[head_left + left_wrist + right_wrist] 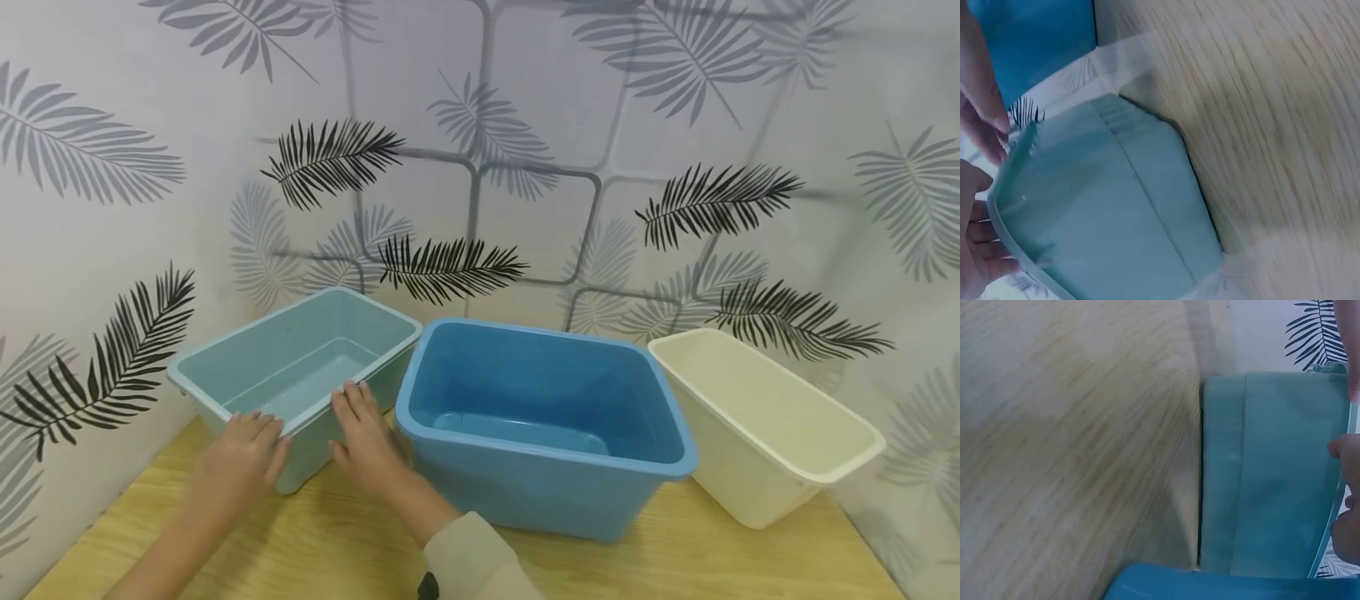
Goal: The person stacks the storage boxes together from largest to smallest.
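Note:
A light teal plastic bin point(313, 440) stands on the wooden table at the left. At its near corner my left hand point(236, 458) grips the rim, fingers over the edge and thumb outside. My right hand point(371, 446) holds the rim a little further right, its thumb against the outer wall. In the left wrist view, the fingers of the left hand point(982, 250) pass behind the rim of the bin point(1110, 206). From the right wrist, the thumb of the right hand point(1349, 494) shows in front of the bin's wall point(1285, 475). The bin's interior looks bare.
A blue bin point(525, 492) stands close to the teal bin's right side, behind my right forearm. Further right is a cream bin point(738, 462), angled beside it. Leaf-patterned wall covering point(525, 233) rises behind the wooden table point(322, 550).

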Demonstrator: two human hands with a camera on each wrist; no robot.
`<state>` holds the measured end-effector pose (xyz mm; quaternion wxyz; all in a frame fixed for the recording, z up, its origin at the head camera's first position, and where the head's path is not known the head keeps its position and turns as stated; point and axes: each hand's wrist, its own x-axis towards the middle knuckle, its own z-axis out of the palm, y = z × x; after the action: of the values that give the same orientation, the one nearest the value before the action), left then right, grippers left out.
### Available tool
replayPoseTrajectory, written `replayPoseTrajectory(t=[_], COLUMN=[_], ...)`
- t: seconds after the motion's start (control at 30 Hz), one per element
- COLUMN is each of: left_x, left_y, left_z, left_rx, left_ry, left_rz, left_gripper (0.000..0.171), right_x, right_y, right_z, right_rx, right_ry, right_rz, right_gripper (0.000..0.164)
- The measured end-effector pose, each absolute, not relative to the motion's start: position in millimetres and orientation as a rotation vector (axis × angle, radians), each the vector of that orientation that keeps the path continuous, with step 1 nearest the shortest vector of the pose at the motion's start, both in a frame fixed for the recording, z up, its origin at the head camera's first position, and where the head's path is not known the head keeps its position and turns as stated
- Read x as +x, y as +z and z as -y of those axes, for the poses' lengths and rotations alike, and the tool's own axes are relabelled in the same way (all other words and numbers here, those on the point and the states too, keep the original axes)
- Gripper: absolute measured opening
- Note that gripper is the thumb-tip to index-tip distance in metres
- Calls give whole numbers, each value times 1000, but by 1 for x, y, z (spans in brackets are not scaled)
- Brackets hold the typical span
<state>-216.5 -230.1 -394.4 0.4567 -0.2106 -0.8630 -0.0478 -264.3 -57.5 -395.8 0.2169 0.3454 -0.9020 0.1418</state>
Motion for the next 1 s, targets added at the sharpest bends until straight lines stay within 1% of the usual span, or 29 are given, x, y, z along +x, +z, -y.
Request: replayPoseTrajectory(t=[0.07, 0.1, 0.3, 0.63, 0.73, 0.87, 1.0], left_x=[-217, -217, -212, -210, -210, -209, -208], left_y=[-393, -393, -395, -396, -396, -395, -392], left_z=[224, 221, 208, 211, 213, 216, 216], left_rx=[-558, -568, -538, -485, -471, -428, -375], left_ry=[-68, -40, -3, -91, -100, -76, -12], left_rz=[2082, 2067, 2109, 2124, 2125, 2122, 2104], left_gripper=[68, 72, 74, 76, 65, 36, 29], right_x=[-267, -268, -270, -269, -269, -267, -262], right_y=[-395, -395, -392, -393, -396, -395, -391], right_z=[58, 59, 60, 61, 62, 64, 66], right_rx=[933, 923, 887, 922, 938, 959, 960], right_ry=[376, 372, 409, 349, 331, 301, 297], right_rz=[2488, 2486, 2563, 2532, 2480, 2461, 2510], right_gripper=[59, 58, 59, 60, 60, 59, 59])
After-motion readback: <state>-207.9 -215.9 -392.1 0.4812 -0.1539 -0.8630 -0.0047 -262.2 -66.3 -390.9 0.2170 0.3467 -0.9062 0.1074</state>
